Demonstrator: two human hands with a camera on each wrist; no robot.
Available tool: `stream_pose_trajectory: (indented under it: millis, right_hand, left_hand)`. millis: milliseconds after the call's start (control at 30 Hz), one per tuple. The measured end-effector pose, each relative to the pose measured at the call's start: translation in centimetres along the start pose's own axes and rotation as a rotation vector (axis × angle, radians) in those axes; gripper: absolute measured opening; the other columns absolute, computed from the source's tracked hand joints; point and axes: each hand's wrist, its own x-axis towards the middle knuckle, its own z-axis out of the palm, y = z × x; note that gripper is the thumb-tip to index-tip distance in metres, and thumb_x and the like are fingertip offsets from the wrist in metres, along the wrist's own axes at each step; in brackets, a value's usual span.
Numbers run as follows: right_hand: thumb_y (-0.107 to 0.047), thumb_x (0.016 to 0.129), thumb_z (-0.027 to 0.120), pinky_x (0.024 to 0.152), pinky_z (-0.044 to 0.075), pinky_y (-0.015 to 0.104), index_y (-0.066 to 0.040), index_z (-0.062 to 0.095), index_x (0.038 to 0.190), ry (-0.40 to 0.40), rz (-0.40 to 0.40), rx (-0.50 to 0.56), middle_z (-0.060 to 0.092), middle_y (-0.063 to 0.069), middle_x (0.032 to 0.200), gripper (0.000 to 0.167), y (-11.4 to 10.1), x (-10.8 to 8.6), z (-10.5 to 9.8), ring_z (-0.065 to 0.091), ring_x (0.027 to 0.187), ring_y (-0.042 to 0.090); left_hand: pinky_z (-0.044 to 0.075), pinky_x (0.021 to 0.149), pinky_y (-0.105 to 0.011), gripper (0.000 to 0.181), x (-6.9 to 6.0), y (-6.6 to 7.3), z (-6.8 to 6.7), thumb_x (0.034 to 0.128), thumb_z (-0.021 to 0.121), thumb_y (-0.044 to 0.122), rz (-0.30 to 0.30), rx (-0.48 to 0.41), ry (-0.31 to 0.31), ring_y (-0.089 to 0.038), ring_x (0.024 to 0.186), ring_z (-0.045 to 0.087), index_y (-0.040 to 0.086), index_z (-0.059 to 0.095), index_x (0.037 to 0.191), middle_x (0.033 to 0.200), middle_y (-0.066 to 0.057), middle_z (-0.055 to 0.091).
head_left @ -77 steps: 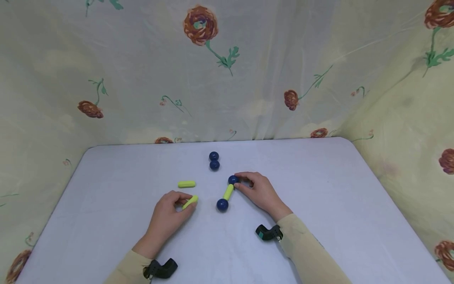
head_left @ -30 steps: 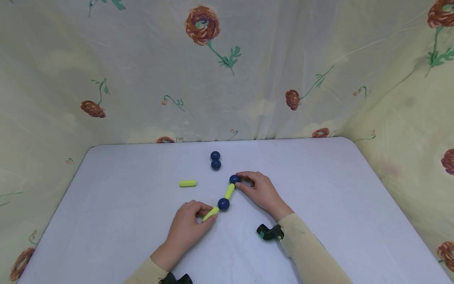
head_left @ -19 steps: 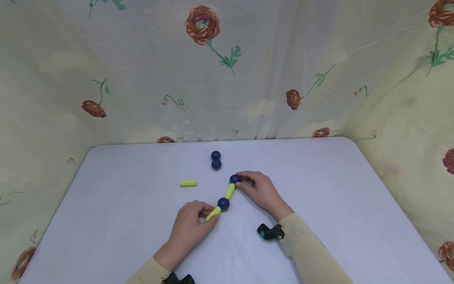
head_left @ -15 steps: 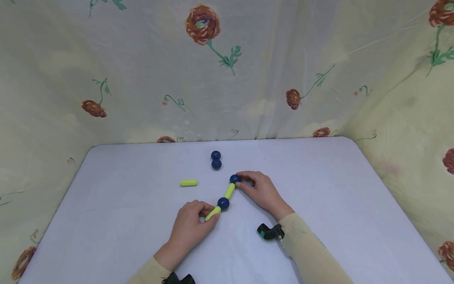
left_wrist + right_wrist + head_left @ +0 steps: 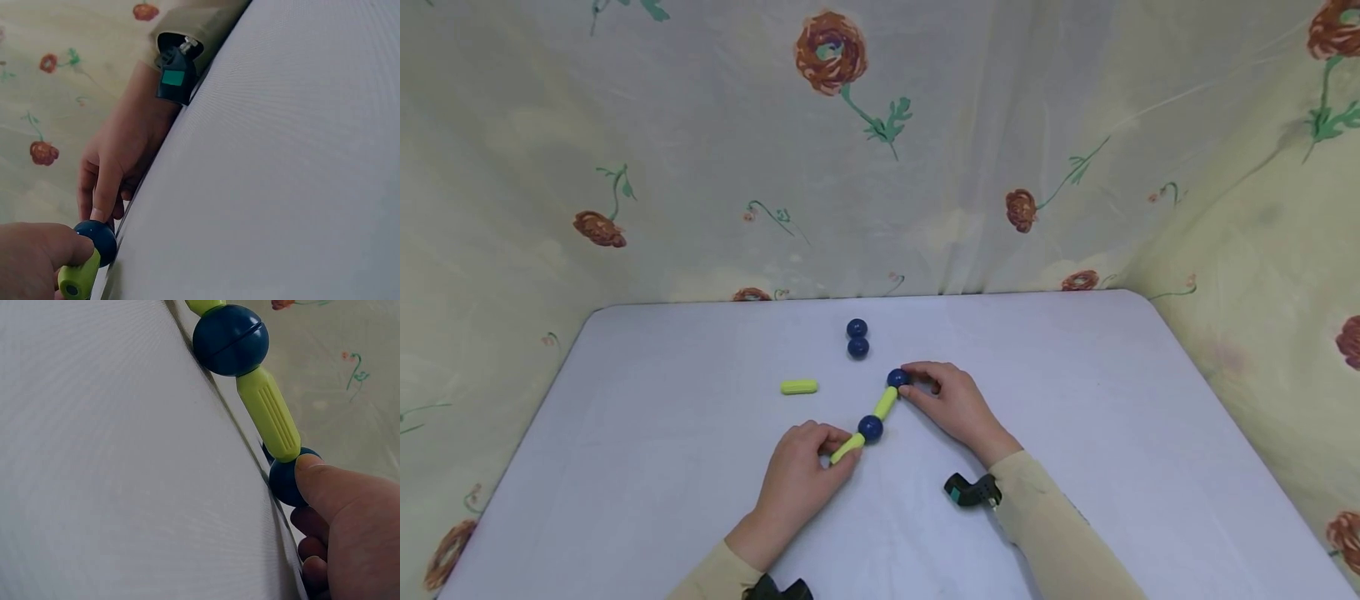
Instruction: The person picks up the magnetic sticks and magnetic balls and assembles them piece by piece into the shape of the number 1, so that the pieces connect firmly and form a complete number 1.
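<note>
My left hand (image 5: 806,467) pinches a yellow-green rod (image 5: 847,448) between thumb and fingers. The rod's upper end touches the nearer dark blue ball (image 5: 231,340). A second yellow-green rod (image 5: 270,414) joins that ball to a farther dark blue ball (image 5: 897,378), so ball and rod alternate in a slightly bent chain. My right hand (image 5: 953,406) holds the farther ball between thumb and fingers. In the left wrist view, the rod in my left hand shows a small dark round spot on its free end (image 5: 72,290); my fingers hide part of it.
Two more dark blue balls (image 5: 857,337) touch each other farther back on the white table (image 5: 1037,358). A loose yellow-green rod (image 5: 799,387) lies left of the chain. Flower-patterned cloth (image 5: 700,150) hangs behind and beside the table.
My left hand has carried its rod to the right until the end met the nearer ball. Since then that ball has shifted slightly left and away from me. The right hand stays almost still.
</note>
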Motion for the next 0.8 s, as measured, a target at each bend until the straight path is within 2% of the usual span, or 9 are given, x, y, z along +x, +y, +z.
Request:
stream_pose_trajectory:
  millis: [100,333,467,633,800]
  right_hand:
    - [-0.037,0.092,0.072,0.080,0.049,0.033,-0.021,0.068,0.124,0.011,-0.001,0.008,0.067,-0.006,0.117,0.036,0.0,-0.2,0.0,0.058,0.094,0.010]
    - [-0.039,0.092,0.071,0.073,0.051,0.030,-0.021,0.068,0.123,0.082,0.013,0.069,0.064,-0.008,0.109,0.036,0.0,-1.2,0.1,0.058,0.083,0.008]
    - [-0.036,0.092,0.071,0.072,0.051,0.027,-0.021,0.069,0.120,0.096,-0.021,0.106,0.064,-0.010,0.104,0.032,-0.6,-2.1,0.4,0.059,0.085,0.006]
    - [-0.032,0.093,0.072,0.071,0.051,0.026,-0.020,0.070,0.119,0.055,-0.073,0.142,0.063,-0.012,0.099,0.028,-1.7,-3.1,1.0,0.059,0.085,0.004]
    - [-0.034,0.093,0.071,0.074,0.051,0.027,-0.022,0.070,0.120,-0.007,-0.092,0.144,0.064,-0.015,0.102,0.030,-3.0,-3.9,1.5,0.059,0.089,0.004]
  left_hand:
    - [0.041,0.065,-0.028,0.020,0.0,0.0,0.0,0.0815,0.081,0.033,-0.007,0.007,-0.005,-0.009,0.072,0.046,0.019,0.074,0.094,0.076,0.014,0.053]
    - [0.039,0.064,-0.028,0.021,0.0,0.1,0.0,0.0825,0.080,0.035,-0.023,0.008,-0.026,-0.010,0.072,0.045,0.020,0.074,0.096,0.076,0.015,0.052]
    - [0.039,0.064,-0.028,0.021,0.0,0.1,-0.1,0.0823,0.080,0.035,-0.024,0.005,-0.021,-0.010,0.071,0.045,0.021,0.074,0.096,0.076,0.015,0.052]
    - [0.038,0.063,-0.028,0.020,0.1,0.0,0.0,0.0813,0.081,0.034,-0.009,0.004,-0.005,-0.009,0.071,0.044,0.021,0.074,0.094,0.075,0.015,0.052]
    - [0.038,0.063,-0.028,0.019,0.1,-0.1,-0.1,0.0811,0.081,0.033,0.015,0.001,0.009,-0.009,0.070,0.044,0.020,0.074,0.093,0.075,0.015,0.052]
